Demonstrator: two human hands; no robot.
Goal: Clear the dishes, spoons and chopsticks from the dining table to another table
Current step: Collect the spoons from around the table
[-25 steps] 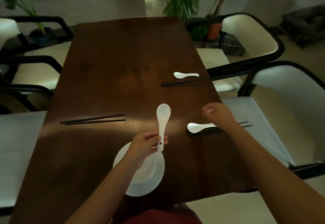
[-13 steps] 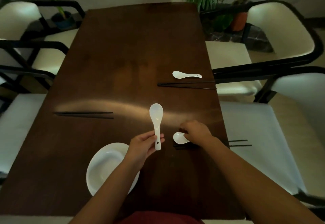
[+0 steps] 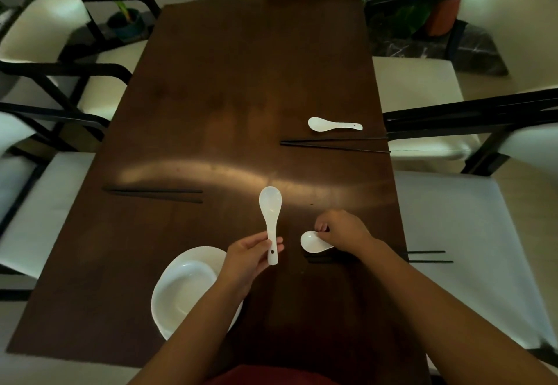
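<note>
While the dining bench [image 3: 241,82] is not yet cleared, the step in hand is judged to be the collecting of the spoons. Only the head view is given. A white spoon [image 3: 270,215] is held upright by its handle in the left hand [image 3: 250,259], whose fingers [image 3: 276,247] are closed around the lower end of the handle. A second spoon [image 3: 314,242] is gripped at its handle by the right hand [image 3: 342,232]; the fingers are curled over it, and its bowl is seen just above a dark pair of chopsticks [image 3: 428,256], which passes under the wrist and sticks out over the bench edge. Whether this spoon is already lifted cannot be told. Both forearms are stretched forward from the bottom of the picture, the left one crossing over a white plate [image 3: 181,291]. A third spoon [image 3: 333,125] lies further away, beside another chopstick pair [image 3: 335,144]; one more pair [image 3: 154,195] lies at the left. For the next move, a lift of the second spoon is probably needed, then both spoons could be gathered together.
</note>
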